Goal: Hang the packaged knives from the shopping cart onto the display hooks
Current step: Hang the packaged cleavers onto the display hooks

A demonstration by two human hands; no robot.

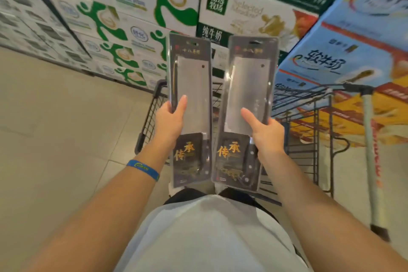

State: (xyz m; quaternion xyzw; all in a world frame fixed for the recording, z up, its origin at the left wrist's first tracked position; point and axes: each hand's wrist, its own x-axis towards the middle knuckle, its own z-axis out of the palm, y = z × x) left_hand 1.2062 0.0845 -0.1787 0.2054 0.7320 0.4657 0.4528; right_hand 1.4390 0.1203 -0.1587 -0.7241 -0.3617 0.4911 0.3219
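head: left package [192, 81], right package [251, 86] hide much of cart [159, 87].

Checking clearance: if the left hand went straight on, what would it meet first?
Likely the stacked milk boxes beyond the cart; the left hand holds its knife pack foremost. Depth is unclear.

We face a wall of stacked green-and-white milk cartons [123, 17] on the left. Beside them stand white boxes with dark green bands [254, 11] printed "Selected Meadow", and on the right blue cartons [344, 57]. Beneath us lie a pale tiled floor [55, 128], a blue wristband [143, 169] and a white shirt [209, 234].
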